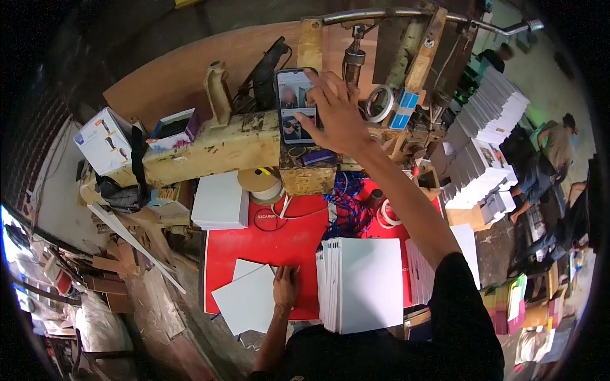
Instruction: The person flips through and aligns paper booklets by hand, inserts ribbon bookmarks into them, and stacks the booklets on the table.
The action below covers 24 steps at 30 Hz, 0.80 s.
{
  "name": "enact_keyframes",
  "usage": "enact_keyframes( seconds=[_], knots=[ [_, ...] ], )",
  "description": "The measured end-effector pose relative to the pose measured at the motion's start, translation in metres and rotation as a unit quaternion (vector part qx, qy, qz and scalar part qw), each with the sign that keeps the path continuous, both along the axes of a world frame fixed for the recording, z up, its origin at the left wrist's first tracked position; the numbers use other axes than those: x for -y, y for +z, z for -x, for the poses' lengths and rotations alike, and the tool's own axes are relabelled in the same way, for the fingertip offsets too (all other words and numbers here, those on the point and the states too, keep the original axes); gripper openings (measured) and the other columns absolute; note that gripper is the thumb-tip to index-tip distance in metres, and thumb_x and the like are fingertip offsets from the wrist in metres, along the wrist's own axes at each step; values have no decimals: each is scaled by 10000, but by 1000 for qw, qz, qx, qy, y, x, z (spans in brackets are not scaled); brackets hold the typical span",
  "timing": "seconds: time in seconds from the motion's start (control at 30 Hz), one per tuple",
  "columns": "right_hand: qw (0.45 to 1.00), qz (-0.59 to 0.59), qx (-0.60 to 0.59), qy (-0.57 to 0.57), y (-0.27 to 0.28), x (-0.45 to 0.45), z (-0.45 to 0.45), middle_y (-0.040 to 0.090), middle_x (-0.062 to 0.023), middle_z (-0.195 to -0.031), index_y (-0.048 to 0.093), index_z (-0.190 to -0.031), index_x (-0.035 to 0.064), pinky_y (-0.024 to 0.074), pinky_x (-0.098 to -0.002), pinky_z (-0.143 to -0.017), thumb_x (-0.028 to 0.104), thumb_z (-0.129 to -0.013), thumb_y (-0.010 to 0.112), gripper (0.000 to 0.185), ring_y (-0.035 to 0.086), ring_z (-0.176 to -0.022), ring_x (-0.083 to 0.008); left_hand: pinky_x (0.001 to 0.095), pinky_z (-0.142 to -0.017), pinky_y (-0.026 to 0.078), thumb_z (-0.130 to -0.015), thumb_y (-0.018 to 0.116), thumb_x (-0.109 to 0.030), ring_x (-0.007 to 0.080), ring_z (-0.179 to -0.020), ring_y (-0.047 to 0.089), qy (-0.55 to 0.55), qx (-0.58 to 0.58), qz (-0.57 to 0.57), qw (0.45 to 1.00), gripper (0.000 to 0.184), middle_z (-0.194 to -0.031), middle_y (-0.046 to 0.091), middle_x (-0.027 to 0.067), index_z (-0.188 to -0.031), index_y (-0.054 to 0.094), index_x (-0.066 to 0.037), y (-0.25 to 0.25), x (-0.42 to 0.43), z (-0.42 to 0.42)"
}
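Note:
My right hand [340, 117] reaches up over a phone [289, 98] propped upright on the yellowish machine beam. Its fingers are spread, with the fingertips at the lit screen. Down on the red tabletop [254, 244], my left hand [286, 287] rests beside white booklets [244, 298], which lie askew over each other. Its fingers are loosely bent and appear to hold nothing. A thick stack of white booklets [370, 286] stands to the right of my left hand, close to my body.
Behind the tabletop runs the machine beam [216, 143], bearing a picture box [105, 141] and a small open box [173, 130]. A white stack [220, 202], a ribbon spool [260, 184] and blue-red cords [349, 203] lie below. Tall paper piles [483, 120] and people [553, 149] are at right.

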State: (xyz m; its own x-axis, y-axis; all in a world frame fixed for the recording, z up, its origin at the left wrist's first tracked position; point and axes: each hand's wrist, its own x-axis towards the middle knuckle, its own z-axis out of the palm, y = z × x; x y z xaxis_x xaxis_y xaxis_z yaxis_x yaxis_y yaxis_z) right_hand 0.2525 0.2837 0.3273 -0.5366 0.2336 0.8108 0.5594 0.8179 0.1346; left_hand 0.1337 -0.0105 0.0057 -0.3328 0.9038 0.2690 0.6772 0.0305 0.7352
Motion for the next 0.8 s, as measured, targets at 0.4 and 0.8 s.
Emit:
enact_keyframes(
  seconds=[0.4,0.8],
  knots=[
    [999,14,34,-13,-3,3,2,452,-126,-1438,536,-1053,28,331,-617,-967,395,-917,608,398,343,-1342,-341,338,-671,516,-853,655,-33,199,-736,689,98,140,-50,984,112,-786,704,116,-962,668,-8,-3,-56,-6],
    [999,-30,-11,21,-4,-8,-2,449,-159,-1428,528,-1024,54,357,-616,-937,355,-902,634,342,372,-1319,-358,343,-806,478,-881,692,-101,205,-881,618,129,145,-186,963,92,-949,668,120,-908,654,-22,127,-32,6]
  ],
)
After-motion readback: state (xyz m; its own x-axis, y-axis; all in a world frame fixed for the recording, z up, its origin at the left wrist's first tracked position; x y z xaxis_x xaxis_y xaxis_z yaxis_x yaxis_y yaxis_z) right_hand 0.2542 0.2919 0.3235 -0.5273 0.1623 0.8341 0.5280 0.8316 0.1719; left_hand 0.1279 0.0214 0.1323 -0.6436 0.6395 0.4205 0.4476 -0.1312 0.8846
